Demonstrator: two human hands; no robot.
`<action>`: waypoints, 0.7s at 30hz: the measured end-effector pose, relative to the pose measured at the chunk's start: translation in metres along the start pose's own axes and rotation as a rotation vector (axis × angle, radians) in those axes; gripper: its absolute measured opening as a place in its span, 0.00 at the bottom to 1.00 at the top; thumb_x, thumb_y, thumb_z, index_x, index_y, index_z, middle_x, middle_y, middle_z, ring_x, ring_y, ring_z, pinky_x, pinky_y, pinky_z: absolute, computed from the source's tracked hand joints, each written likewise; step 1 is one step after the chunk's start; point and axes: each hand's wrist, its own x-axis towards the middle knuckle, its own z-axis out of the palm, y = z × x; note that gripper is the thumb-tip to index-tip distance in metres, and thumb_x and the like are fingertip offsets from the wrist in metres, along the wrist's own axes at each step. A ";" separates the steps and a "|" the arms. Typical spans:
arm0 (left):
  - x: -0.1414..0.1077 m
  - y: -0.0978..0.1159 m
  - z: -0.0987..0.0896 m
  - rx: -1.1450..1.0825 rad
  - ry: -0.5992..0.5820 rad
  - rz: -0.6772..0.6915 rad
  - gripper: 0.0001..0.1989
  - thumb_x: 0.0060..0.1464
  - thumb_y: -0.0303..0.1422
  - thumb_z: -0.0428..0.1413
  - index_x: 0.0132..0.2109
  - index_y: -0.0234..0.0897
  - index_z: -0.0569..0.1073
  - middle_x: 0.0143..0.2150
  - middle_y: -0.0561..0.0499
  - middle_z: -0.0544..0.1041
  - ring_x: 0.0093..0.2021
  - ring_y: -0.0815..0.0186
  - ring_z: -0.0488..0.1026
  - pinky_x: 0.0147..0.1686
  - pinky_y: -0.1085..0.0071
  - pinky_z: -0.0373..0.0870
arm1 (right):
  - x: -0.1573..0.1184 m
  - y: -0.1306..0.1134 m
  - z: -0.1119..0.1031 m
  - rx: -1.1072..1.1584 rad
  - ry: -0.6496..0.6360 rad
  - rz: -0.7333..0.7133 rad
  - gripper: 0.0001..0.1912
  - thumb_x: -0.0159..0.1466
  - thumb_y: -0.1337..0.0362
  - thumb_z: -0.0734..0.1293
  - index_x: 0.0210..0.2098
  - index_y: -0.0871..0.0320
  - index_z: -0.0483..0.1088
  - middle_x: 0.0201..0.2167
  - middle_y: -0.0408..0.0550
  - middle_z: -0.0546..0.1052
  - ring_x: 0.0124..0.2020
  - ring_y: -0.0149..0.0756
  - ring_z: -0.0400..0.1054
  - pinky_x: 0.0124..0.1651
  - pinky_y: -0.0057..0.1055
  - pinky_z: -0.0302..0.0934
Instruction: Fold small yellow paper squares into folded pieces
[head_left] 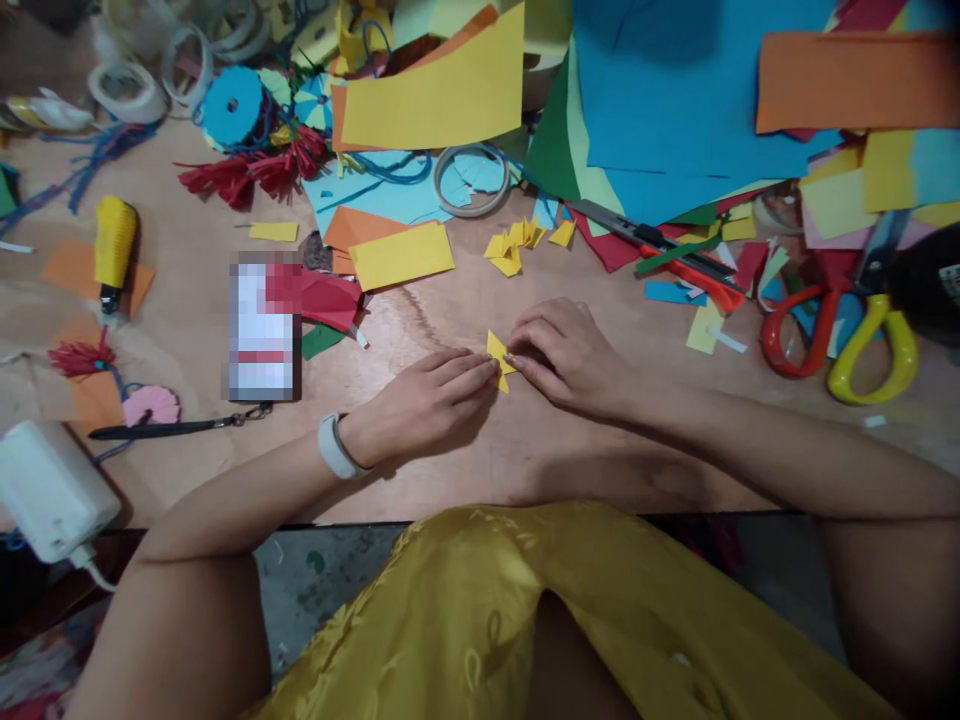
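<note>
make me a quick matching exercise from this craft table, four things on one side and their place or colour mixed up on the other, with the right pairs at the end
Things
1. folded yellow paper
2. wristband
3. pink disc
4. yellow-handled tool

Places and colours
A. next to a black strap
B. lying partly over orange paper
C. at the fingertips of the left hand and right hand
D. light grey

Right pairs: 1-C, 2-D, 3-A, 4-B

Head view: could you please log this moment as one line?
left hand: touching small yellow paper | right hand: touching same piece | surface: wooden table
</note>
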 end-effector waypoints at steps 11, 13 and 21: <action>0.002 0.002 0.002 0.005 0.002 -0.024 0.15 0.68 0.26 0.53 0.59 0.32 0.69 0.51 0.43 0.81 0.54 0.60 0.79 0.54 0.62 0.79 | 0.002 0.000 -0.001 -0.012 -0.041 0.048 0.09 0.71 0.61 0.62 0.42 0.57 0.71 0.47 0.56 0.76 0.49 0.49 0.66 0.48 0.44 0.53; 0.002 0.002 0.004 0.012 0.016 -0.028 0.15 0.67 0.26 0.54 0.58 0.34 0.70 0.51 0.45 0.81 0.53 0.61 0.79 0.54 0.62 0.78 | 0.004 0.000 -0.003 0.027 -0.050 0.075 0.08 0.71 0.61 0.62 0.41 0.57 0.71 0.47 0.56 0.76 0.49 0.50 0.66 0.49 0.45 0.53; 0.004 0.004 0.005 0.067 0.021 -0.019 0.10 0.65 0.27 0.55 0.53 0.33 0.73 0.51 0.46 0.80 0.50 0.61 0.79 0.51 0.62 0.78 | 0.011 -0.001 -0.034 0.465 -0.268 0.424 0.09 0.64 0.57 0.69 0.38 0.56 0.72 0.32 0.44 0.77 0.31 0.34 0.68 0.34 0.32 0.54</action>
